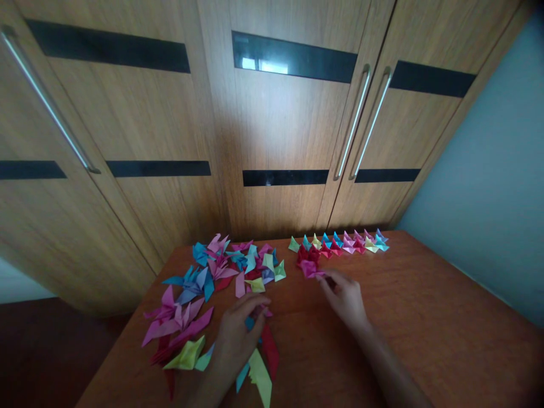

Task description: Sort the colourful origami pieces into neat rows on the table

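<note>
My right hand point(345, 299) pinches the edge of a magenta origami piece point(309, 268) between thumb and fingertips, just in front of dark red folded pieces point(302, 255). Nearer to me, my left hand point(238, 335) is closed, its thumb and fingers around a pink origami piece point(267, 311) of which only a small tip shows. Below and beside that hand lie a red folded paper point(269, 351), a yellow-green one point(260, 377) and some blue ones, partly hidden by the hand and wrist.
A loose heap of colourful origami pieces point(219, 266) covers the left of the wooden table point(323, 340). At the back right, several small folded pieces point(348, 242) stand in rows. Behind the table rises a wooden wardrobe point(276, 130); a pale wall point(480, 198) is on the right.
</note>
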The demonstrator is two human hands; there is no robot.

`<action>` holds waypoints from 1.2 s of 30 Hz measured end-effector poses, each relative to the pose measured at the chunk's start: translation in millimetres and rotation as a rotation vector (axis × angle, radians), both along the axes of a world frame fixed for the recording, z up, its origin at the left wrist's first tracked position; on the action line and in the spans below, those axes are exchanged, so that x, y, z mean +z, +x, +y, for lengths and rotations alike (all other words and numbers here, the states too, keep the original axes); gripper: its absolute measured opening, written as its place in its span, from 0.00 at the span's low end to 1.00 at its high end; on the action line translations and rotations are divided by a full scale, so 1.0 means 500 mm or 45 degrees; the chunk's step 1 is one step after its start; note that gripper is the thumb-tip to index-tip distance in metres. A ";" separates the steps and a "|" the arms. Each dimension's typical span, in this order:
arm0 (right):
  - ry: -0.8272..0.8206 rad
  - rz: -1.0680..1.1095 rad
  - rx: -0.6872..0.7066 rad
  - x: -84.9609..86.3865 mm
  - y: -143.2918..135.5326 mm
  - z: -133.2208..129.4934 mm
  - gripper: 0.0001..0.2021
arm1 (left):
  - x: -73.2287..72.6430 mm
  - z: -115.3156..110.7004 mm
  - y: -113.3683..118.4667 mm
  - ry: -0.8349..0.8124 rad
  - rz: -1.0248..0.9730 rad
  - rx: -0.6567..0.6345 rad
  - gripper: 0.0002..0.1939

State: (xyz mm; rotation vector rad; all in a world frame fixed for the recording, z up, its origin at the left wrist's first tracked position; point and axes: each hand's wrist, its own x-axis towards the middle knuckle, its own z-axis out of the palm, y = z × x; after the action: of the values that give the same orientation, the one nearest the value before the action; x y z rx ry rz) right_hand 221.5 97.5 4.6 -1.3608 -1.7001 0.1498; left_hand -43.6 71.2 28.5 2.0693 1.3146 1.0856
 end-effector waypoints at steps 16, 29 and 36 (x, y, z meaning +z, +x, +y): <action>-0.760 -0.556 -0.669 -0.033 0.048 0.049 0.17 | 0.010 -0.010 0.011 -0.064 -0.061 -0.073 0.11; -0.809 -0.554 -0.699 -0.034 0.045 0.077 0.18 | 0.010 -0.011 0.006 -0.084 -0.071 -0.051 0.13; -0.821 -0.550 -0.691 -0.035 0.049 0.082 0.19 | 0.006 -0.011 0.006 -0.092 -0.055 -0.062 0.13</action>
State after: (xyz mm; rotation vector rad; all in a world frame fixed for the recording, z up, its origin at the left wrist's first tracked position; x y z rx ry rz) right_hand 245.9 138.6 -12.9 -2.4344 -1.6082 0.0970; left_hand -40.7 65.7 31.3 2.0038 1.2574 1.0408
